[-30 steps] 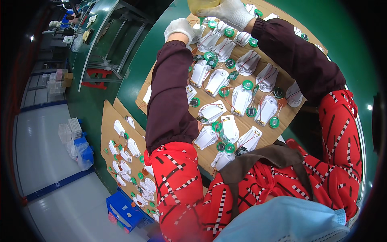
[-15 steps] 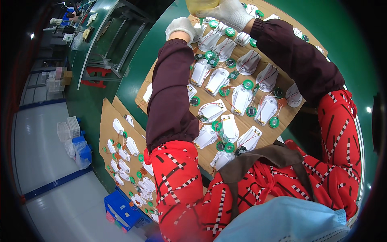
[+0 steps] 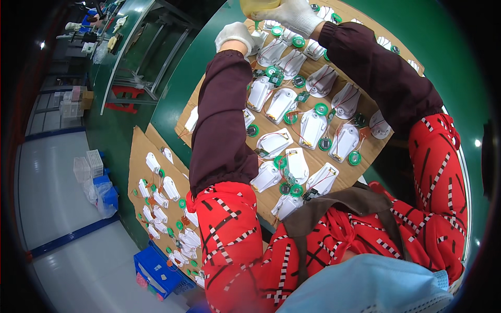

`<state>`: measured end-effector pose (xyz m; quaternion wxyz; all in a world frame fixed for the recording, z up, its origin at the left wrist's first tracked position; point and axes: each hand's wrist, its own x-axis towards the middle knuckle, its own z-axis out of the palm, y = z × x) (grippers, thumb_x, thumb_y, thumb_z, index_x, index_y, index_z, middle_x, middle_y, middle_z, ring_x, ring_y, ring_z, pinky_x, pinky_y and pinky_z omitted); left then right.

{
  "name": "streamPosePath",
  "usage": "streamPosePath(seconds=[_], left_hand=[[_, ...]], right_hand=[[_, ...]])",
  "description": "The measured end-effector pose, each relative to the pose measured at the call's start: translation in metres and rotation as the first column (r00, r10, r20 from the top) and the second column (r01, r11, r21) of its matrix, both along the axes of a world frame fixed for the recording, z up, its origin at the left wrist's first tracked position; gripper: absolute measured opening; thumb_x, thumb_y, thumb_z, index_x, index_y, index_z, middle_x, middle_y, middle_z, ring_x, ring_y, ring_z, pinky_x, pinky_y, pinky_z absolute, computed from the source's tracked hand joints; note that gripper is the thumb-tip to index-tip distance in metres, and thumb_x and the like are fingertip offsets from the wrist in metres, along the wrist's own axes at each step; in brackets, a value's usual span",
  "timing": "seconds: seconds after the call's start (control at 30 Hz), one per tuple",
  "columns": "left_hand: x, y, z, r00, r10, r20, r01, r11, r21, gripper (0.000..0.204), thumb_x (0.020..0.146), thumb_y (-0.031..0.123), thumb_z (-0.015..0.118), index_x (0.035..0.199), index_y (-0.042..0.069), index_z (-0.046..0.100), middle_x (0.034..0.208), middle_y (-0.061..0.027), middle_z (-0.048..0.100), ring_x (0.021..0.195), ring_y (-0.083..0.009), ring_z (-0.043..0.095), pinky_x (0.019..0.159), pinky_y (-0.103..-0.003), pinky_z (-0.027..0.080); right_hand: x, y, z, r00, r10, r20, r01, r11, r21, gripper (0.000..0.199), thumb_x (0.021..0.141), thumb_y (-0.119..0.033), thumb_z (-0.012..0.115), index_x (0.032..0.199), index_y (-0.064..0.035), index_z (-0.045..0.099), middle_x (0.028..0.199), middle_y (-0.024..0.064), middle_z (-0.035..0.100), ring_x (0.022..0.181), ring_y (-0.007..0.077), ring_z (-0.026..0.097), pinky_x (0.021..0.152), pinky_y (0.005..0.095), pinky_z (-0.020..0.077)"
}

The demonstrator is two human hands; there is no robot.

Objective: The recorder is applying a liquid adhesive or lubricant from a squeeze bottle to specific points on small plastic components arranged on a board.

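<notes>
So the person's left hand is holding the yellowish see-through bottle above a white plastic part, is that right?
No, the head view shows the white-gloved right hand holding the yellowish see-through bottle above a white plastic part, not the left hand.

At twelve o'clock, you have a rounded, translucent yellowish plastic bottle (image 3: 259, 4), cut off at the view's upper edge and tipped with its slim green nozzle (image 3: 257, 25) downward. Just below it sits your white plastic housing (image 3: 257, 40), partly hidden; contact between them is unclear.
</notes>
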<state>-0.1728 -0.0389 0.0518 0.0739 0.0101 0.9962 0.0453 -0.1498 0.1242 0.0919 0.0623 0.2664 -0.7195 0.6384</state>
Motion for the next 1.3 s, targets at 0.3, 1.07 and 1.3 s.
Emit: streamPosePath(seconds=[0.3, 1.07, 1.3], left_hand=[[0.003, 0.002, 0.003, 1.000, -0.010, 0.000, 0.010, 1.000, -0.015, 0.050, 0.066, 0.048, 0.072, 0.103, 0.013, 0.071, 0.102, -0.0123, 0.068, 0.095, -0.0267, 0.065, 0.084, -0.035, 0.051], [0.005, 0.006, 0.007, 0.996, 0.038, 0.075, -0.040, 0.999, 0.018, 0.048, 0.062, 0.046, 0.075, 0.098, 0.014, 0.072, 0.100, -0.0105, 0.069, 0.094, -0.0253, 0.066, 0.084, -0.034, 0.050], [0.002, 0.000, 0.002, 0.993, 0.027, 0.113, -0.037, 0.995, 0.087, 0.047, 0.062, 0.047, 0.077, 0.098, 0.016, 0.072, 0.105, -0.0104, 0.067, 0.096, -0.0249, 0.065, 0.086, -0.034, 0.049]], right_hand=[[0.010, -0.002, 0.014, 0.974, -0.133, -0.182, 0.181, 0.943, 0.281, 0.041, 0.075, -0.032, 0.076, 0.107, -0.0087, 0.065, 0.096, 0.0083, 0.068, 0.088, 0.0186, 0.064, 0.079, 0.0330, 0.0495], [0.010, 0.017, 0.007, 0.965, -0.159, 0.209, 0.120, 0.975, 0.189, 0.036, 0.075, -0.018, 0.075, 0.106, -0.0042, 0.065, 0.098, 0.0066, 0.068, 0.090, 0.0151, 0.063, 0.081, 0.0299, 0.0494], [-0.005, 0.013, -0.003, 0.984, -0.104, 0.144, 0.122, 0.985, -0.123, 0.038, 0.075, -0.017, 0.075, 0.108, -0.0027, 0.063, 0.099, 0.0067, 0.068, 0.091, 0.0155, 0.063, 0.082, 0.0297, 0.0487]])
